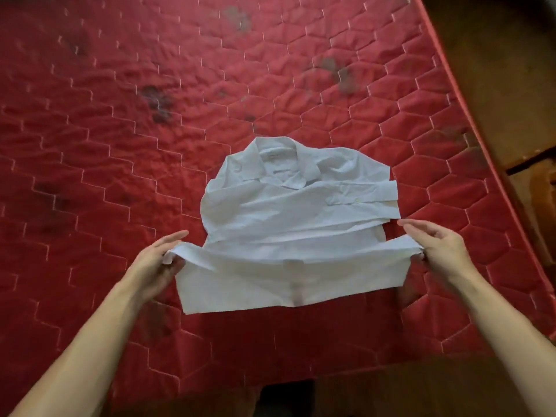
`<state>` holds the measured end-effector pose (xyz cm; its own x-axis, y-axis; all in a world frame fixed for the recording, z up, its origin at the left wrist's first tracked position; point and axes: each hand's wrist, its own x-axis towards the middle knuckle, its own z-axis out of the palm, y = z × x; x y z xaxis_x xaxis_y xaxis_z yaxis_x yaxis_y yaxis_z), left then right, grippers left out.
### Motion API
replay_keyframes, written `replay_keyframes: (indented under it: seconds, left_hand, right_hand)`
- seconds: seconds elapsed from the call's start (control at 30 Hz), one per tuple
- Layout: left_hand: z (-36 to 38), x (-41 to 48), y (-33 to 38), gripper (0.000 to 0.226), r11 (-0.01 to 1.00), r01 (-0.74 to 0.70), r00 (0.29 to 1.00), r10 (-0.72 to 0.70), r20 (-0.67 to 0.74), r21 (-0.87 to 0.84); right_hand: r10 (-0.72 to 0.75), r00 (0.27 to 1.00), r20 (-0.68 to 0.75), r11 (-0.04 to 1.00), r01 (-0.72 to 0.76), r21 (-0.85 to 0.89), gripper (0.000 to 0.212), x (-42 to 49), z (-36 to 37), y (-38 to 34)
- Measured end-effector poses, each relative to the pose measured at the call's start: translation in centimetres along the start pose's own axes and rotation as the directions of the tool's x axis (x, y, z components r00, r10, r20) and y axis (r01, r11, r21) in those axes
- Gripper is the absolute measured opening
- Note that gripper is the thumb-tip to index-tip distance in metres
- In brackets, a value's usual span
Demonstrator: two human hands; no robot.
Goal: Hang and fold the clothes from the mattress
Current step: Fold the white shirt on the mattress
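A white collared shirt (288,212) lies on the red quilted mattress (120,130), collar away from me and its sleeves folded across the front. Its lower part is lifted off the mattress and hangs as a flap toward me. My left hand (159,260) pinches the flap's left corner. My right hand (436,245) pinches the right corner, its other fingers stretched out. The cloth is taut between the two hands.
Dark stains mark the mattress in several places. The mattress edge runs down the right side, with a brown wooden floor (496,85) beyond it. More floor shows below the near edge.
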<state>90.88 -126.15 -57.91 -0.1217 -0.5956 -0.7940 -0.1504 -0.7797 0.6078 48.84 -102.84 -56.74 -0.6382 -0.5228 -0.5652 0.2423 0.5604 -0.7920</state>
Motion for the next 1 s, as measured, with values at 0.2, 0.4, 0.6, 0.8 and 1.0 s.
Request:
replay_keyframes:
  seconds: [0.2, 0.4, 0.6, 0.8, 1.0]
  left_hand:
    - [4.5, 10.8, 10.3, 0.029, 0.95, -0.11, 0.993, 0.094, -0.069, -0.293]
    - [6.4, 16.3, 6.5, 0.085, 0.727, -0.023, 0.938, 0.252, -0.236, 0.686]
    - [6.6, 15.1, -0.5, 0.073, 0.644, 0.036, 0.895, 0.319, -0.312, 0.764]
    - [6.8, 12.7, -3.0, 0.067, 0.67, 0.044, 0.823, 0.396, -0.408, 0.741]
    - [4.9, 10.6, -4.1, 0.05, 0.722, -0.022, 0.873, 0.351, -0.339, 0.691]
  right_hand:
    - [0.039, 0.994, -0.102, 0.954, -0.007, 0.3, 0.009, 13.1, 5.5, -7.2]
    - [0.084, 0.974, -0.211, 0.865, -0.177, -0.47, 0.075, 15.6, 7.2, -1.6]
    - [0.146, 0.941, -0.307, 0.776, -0.301, -0.555, 0.093, 12.0, 7.1, 5.3]
    - [-0.125, 0.953, -0.275, 0.773, -0.08, -0.629, 0.032, 8.0, 7.8, 7.2]
    - [-0.061, 0.916, -0.396, 0.846, -0.163, -0.507, 0.03, 5.9, 4.5, 10.1]
